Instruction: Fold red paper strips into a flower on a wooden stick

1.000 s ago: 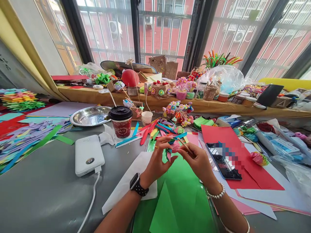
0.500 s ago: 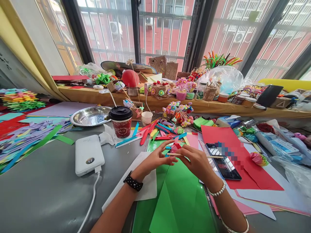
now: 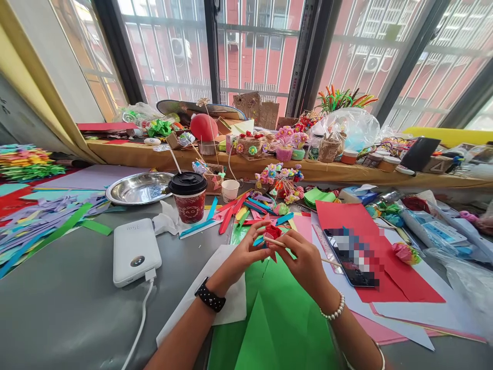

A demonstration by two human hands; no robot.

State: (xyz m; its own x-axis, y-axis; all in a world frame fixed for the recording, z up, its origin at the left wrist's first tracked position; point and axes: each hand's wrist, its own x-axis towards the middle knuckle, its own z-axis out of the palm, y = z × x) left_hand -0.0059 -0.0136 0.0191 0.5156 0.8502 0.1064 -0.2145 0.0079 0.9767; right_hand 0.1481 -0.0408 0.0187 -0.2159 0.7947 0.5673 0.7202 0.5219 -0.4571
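Observation:
A small folded red paper flower is in the fingers of my left hand, which curl round it from the left. My right hand pinches a thin wooden stick, whose tip touches or overlaps the flower; its other end sticks out to the right past my hand. Beneath both hands lies a green paper sheet. A bit of blue paper shows by my left fingertips. The contact between stick tip and flower is partly hidden by my fingers.
Left of my hands are a white power bank with a cable, a lidded paper cup and a metal plate. On the right a phone lies on red paper. Coloured paper strips are heaped far left.
My left fingers have closed in round the red flower. The stick has tilted, its right end now lower, and my right hand has turned slightly. The view has shifted a little.

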